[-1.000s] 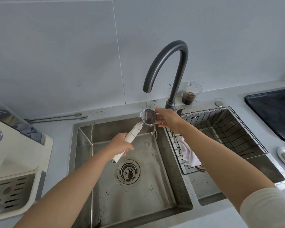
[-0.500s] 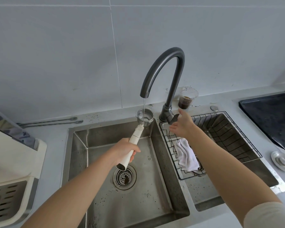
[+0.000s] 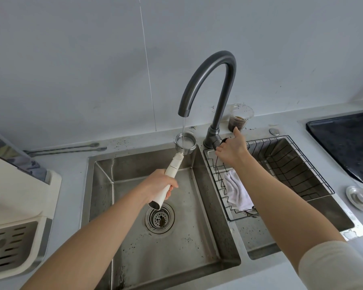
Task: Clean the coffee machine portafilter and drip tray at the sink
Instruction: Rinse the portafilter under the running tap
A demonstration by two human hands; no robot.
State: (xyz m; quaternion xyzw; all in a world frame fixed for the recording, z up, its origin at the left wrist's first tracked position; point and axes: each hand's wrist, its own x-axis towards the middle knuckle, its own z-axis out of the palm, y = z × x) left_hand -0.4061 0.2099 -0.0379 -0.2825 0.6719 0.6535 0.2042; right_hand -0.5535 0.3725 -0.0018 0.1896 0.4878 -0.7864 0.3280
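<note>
Sink: portafilter mostly beyond left grip

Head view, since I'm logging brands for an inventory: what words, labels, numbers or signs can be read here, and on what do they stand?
None can be read.
The coffee machine, the faucet, the portafilter held by the left hand, the plastic cup and the black cooktop show no lettering, logo or number in this view.
</note>
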